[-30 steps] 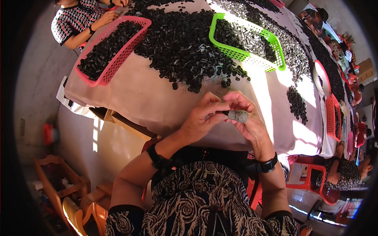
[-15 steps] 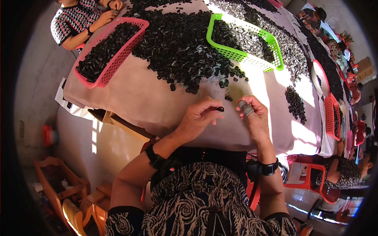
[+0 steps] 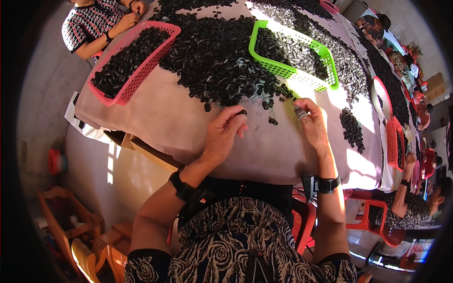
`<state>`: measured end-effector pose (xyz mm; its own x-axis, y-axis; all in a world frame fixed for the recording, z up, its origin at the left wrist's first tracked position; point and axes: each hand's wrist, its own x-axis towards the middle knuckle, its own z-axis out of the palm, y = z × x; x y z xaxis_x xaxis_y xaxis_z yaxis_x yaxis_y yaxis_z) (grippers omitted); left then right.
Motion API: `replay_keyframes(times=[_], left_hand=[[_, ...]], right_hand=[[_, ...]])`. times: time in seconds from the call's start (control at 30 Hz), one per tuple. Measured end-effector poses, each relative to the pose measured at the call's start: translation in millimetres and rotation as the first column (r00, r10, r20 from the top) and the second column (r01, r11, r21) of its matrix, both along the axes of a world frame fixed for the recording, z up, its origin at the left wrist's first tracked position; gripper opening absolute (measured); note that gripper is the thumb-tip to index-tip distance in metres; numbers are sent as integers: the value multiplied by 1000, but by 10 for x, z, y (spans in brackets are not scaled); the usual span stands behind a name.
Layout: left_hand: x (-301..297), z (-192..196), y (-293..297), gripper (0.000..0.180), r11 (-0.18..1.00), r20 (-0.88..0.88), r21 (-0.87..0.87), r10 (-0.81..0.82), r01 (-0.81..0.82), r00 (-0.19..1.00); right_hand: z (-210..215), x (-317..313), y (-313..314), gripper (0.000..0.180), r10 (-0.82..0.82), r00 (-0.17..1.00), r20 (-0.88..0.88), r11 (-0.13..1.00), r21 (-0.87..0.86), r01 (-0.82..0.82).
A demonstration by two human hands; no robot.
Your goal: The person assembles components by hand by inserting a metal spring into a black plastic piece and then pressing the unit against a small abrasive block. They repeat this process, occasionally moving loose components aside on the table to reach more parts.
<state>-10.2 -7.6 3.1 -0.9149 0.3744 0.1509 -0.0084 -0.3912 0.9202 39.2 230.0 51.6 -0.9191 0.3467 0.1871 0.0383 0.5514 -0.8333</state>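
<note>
My left hand (image 3: 222,134) is closed in a pinch on a small black cylindrical part (image 3: 242,112), above the near edge of a pile of black parts (image 3: 212,56). Level with it on the other side, my right hand (image 3: 315,126) has its thumb and forefinger brought together. Grey wrapping covers one of its fingers, and whatever lies between the fingertips is too small to make out. Thin metal springs (image 3: 258,88) lie scattered among the black parts between and beyond my hands. One loose black part (image 3: 272,121) rests on the cloth between them.
A pink basket (image 3: 123,99) of black parts stands at the left, a green basket (image 3: 295,75) of them beyond my right hand. A small heap of dark parts (image 3: 353,127) lies further right. Pinkish cloth (image 3: 264,162) covers the table. A co-worker (image 3: 94,26) sits far left; others sit along the right.
Both hands have moved away from me and further apart, the right one toward the green basket. The black part is still in my left hand.
</note>
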Motion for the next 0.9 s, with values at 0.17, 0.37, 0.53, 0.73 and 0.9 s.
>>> replay_keyframes(times=[0.17,0.37,0.53,0.73,0.9], left_hand=[[-18,-41,20,22,998,9,32,44,-44,999],[-41,-102,-13,21,995,-30,42,87,-86,996],[-28,-90,9,22,994,-41,-62,91,-93,995],[-24,-97,6,20,992,-72,-113,47,-55,996],[0,-54,-4,19,994,-73,-105,13,-21,997]], right_hand=[[-49,-31,-195,19,257,963,-80,966,-23,-259],[41,-152,-540,33,357,934,-28,889,317,-331],[-33,-303,-652,39,441,895,70,561,757,-336],[7,-352,-641,35,371,914,163,711,583,-393],[54,-228,-760,27,350,935,-60,936,4,-351]])
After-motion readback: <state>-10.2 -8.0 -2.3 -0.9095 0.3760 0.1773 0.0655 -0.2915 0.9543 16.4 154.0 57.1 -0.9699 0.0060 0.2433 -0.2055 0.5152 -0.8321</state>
